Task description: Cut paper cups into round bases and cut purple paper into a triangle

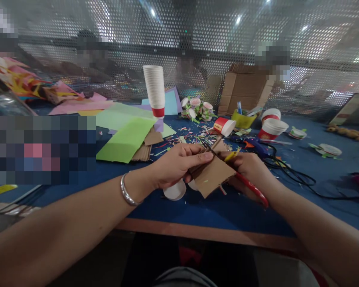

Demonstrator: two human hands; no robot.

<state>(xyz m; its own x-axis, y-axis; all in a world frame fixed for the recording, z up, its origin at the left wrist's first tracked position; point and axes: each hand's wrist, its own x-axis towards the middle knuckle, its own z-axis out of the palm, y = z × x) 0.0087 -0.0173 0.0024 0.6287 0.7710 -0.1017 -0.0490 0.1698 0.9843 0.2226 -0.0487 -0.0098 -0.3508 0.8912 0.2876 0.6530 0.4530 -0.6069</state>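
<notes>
My left hand (182, 163) pinches a piece of brown cardboard (213, 177) between thumb and fingers, above the front of the blue table. Scissors (251, 186) with red and yellow handles are in my right hand (248, 167), fingers wrapped round them. Their dark blades lie across the cardboard close to my left thumb, and a strip of cardboard sticks up beyond them. Below my left hand, a white paper disc (175, 190) lies on the table, with part of another beside it under the cardboard.
Paper scraps (182, 137) litter the table behind my hands. Green paper sheets (128, 139) and a tall paper cup stack (154, 89) stand left of them. Rightward are a tipped red cup (224, 126), a blue glue gun (257, 146) with its black cable, and small paper turtles (327, 150).
</notes>
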